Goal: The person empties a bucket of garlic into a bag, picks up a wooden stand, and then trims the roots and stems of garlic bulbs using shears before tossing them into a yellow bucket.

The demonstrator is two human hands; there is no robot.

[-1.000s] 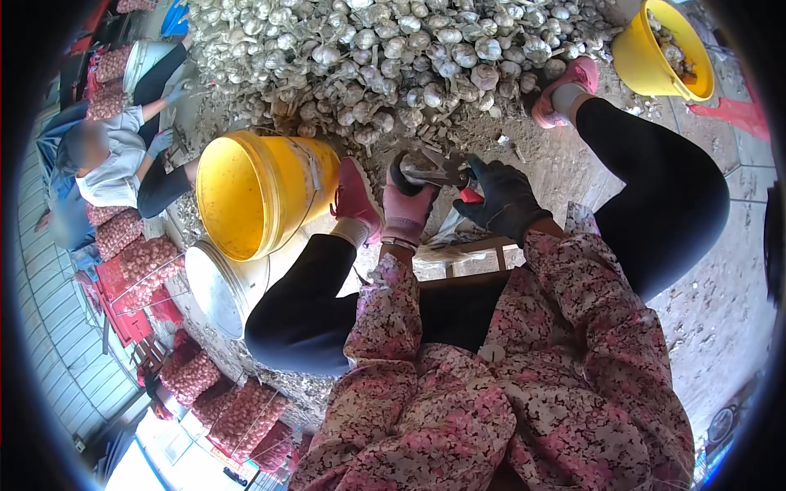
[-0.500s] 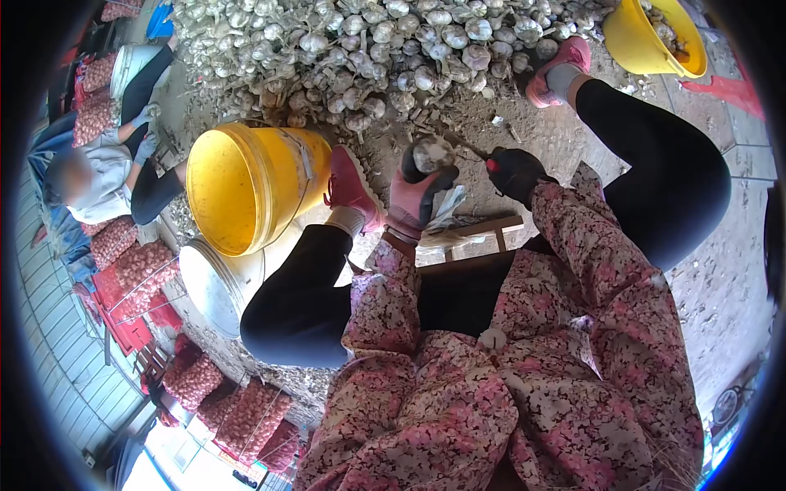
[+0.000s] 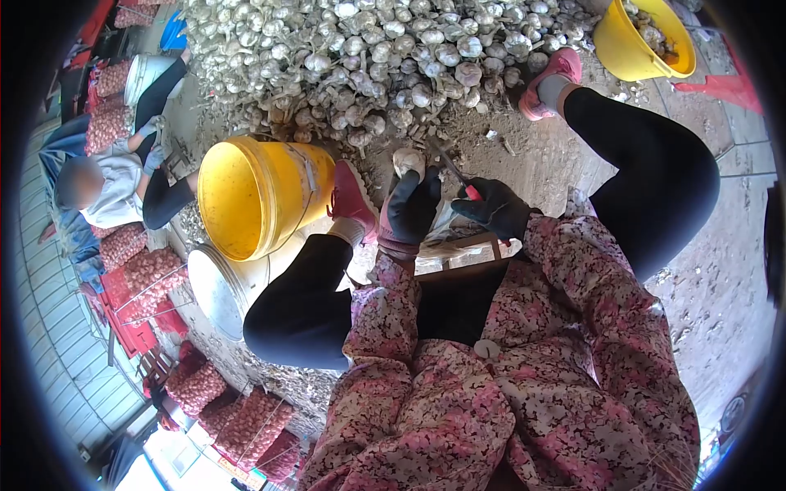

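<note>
Trimming step in hand: left hand (image 3: 409, 209), gloved fingers clamped on a garlic bulb (image 3: 407, 159), holds it just right of the yellow bucket (image 3: 258, 192). Right hand (image 3: 494, 209), fingers closed around red-handled shears (image 3: 455, 173), sets the blades beside the bulb. Judged next: a clean cut, fingers kept clear.

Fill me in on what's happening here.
A seated person in gloves holds a garlic bulb in the left hand and red-handled shears in the right hand, blades at the bulb. A garlic pile lies ahead, a yellow bucket by the left foot. Another person sits at left.
</note>
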